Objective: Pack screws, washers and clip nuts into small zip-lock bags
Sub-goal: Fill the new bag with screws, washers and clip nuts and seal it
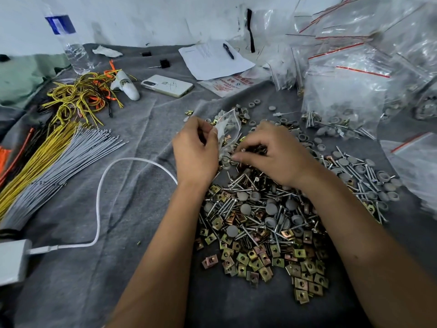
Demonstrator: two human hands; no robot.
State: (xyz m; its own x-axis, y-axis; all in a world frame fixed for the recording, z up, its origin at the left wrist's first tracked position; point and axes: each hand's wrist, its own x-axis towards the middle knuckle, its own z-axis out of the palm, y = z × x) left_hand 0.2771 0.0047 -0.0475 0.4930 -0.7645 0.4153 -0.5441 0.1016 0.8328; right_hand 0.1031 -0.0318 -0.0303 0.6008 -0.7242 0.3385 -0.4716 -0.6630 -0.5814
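Note:
My left hand (195, 150) pinches the edge of a small clear zip-lock bag (228, 127), held just above a big heap of hardware. My right hand (272, 155) is curled over the heap beside the bag's mouth, its fingertips gripping a few small metal pieces. The heap holds silver screws (238, 204), grey round washers and caps (270, 208) and brass-coloured clip nuts (260, 259). More screws and grey caps (359, 171) lie spread to the right.
Filled zip-lock bags (343, 91) pile up at the right and back right. Bundles of grey and yellow cable ties (54, 159) lie left, with a white charger cable (101, 185), a phone (168, 85), a water bottle (68, 41) and paper with a pen (212, 60) behind.

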